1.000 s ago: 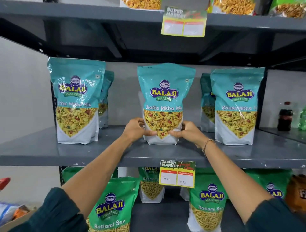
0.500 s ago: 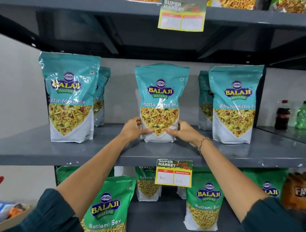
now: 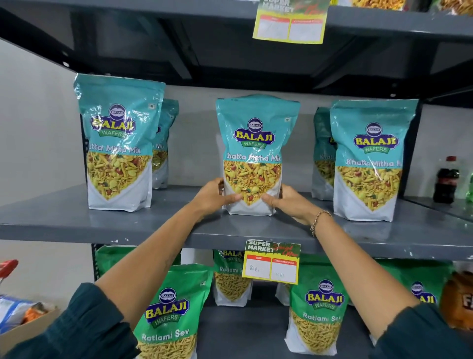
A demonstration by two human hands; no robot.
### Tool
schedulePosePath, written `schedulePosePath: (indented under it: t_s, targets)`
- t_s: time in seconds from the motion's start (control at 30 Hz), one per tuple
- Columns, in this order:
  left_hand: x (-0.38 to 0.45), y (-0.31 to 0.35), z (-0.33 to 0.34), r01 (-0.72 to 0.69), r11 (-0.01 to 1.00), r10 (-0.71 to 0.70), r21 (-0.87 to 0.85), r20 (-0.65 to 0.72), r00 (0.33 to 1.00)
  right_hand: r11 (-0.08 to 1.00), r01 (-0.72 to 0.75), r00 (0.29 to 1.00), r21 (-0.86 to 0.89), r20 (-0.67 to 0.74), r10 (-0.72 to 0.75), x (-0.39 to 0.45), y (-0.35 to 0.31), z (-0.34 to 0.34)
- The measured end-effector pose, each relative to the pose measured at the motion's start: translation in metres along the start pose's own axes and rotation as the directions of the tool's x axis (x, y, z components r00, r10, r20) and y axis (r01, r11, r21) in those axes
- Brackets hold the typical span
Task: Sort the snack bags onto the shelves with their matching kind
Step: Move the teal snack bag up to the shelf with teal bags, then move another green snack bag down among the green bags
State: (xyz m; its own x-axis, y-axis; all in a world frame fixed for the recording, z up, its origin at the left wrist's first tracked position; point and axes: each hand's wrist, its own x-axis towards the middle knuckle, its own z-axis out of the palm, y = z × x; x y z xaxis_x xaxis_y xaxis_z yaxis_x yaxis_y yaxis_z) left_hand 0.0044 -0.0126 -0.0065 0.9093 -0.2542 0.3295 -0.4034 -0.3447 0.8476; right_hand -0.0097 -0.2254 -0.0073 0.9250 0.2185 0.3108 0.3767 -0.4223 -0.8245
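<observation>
Teal bag [image 3: 252, 153] upright, lower corners hidden by hands.

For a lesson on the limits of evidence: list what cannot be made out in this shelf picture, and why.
Head view:
- Rear teal bag: hidden behind the front left bag.
- Top-shelf packets: cut off by the upper edge.
- Price tag handwriting: too small to read surely.
- Left hand and right hand fingers: mostly hidden behind the middle bag.

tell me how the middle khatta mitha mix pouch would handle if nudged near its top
The Khatta Mitha Mix pouch stands tall on a narrow base, so it probably tips easily. Its glossy, wrinkled film looks floppy and a bit slippery. Both hands' low grip suggests it's light.
</observation>
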Motion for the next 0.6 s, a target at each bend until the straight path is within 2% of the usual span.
schedulePosePath:
  t_s: [0.07,0.1,0.17,0.23,0.3,0.4,0.5,0.6]
  targets:
    - [-0.004,0.003,0.003,0.016,1.0,-0.016,-0.02,0.007,1.0,0.999,-0.052,0.996,-0.012,-0.074,0.051,-0.001,0.0,-0.001]
    - [-0.008,0.005,0.003,0.003,1.0,-0.001,0.022,-0.06,0.998,0.997,-0.077,0.979,-0.03,-0.191,0.07,-0.004,-0.002,0.0]
    - [-0.017,0.007,0.003,-0.042,0.991,0.078,0.127,-0.292,0.953,0.997,-0.047,0.867,-0.065,-0.498,0.008,-0.015,-0.009,0.005]
    - [-0.034,0.01,0.001,-0.12,0.983,0.17,0.14,-0.444,0.88,0.995,0.083,0.771,-0.054,-0.629,-0.099,-0.033,-0.024,0.018]
    - [-0.058,0.013,-0.002,-0.198,0.974,0.228,0.113,-0.478,0.848,0.977,0.213,0.754,-0.016,-0.633,-0.175,-0.05,-0.039,0.037]
    - [-0.096,0.009,-0.008,-0.314,0.949,0.295,0.033,-0.451,0.843,0.929,0.348,0.788,0.124,-0.576,-0.218,-0.075,-0.056,0.075]
    - [-0.131,-0.009,-0.015,-0.355,0.934,0.308,-0.03,-0.433,0.847,0.885,0.401,0.84,0.236,-0.481,-0.252,-0.104,-0.06,0.116]
    - [-0.164,-0.038,-0.017,-0.346,0.935,0.287,-0.075,-0.415,0.864,0.886,0.377,0.904,0.272,-0.318,-0.287,-0.127,-0.04,0.159]
